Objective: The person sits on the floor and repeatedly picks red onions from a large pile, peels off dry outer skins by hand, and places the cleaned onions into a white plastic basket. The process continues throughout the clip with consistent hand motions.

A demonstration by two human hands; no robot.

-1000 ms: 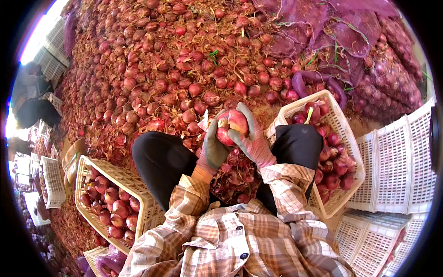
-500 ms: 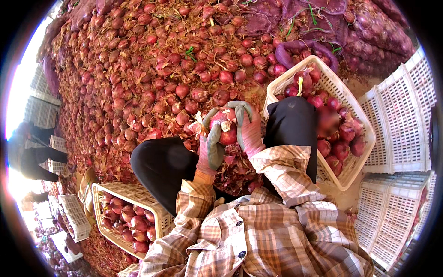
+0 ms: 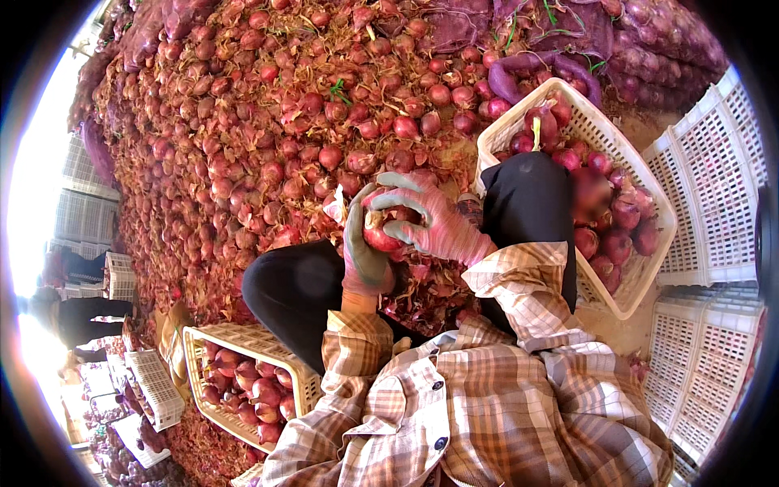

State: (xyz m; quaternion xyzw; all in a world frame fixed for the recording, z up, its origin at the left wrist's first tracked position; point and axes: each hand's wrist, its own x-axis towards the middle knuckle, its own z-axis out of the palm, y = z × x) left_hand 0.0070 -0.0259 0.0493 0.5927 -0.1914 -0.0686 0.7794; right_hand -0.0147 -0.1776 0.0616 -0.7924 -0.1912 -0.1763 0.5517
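Between my knees I hold a red onion point(image 3: 381, 236) with loose, papery skin. My left hand point(image 3: 363, 256), in a pink and grey glove, cups it from the left. Curving over from the right, my right hand point(image 3: 442, 217), gloved the same way, has its fingers across the top and its thumb against the onion's side. The fingers partly cover the onion. A pale flake of skin point(image 3: 334, 207) stands out beside my left fingertips. Beneath my hands lie loose red onion skins point(image 3: 426, 296).
A large heap of red onions point(image 3: 235, 154) spreads ahead. Cream plastic crates of onions stand at my right knee point(image 3: 641, 292) and left side point(image 3: 243, 334). White crates point(image 3: 710, 195) are stacked at right, purple mesh sacks point(image 3: 665, 61) behind. Another person point(image 3: 81, 321) is at far left.
My right hand has shifted from the onion's right side to over its top, fingers now spread across it. The onion has turned and sits lower in my left hand. The view has shifted slightly.
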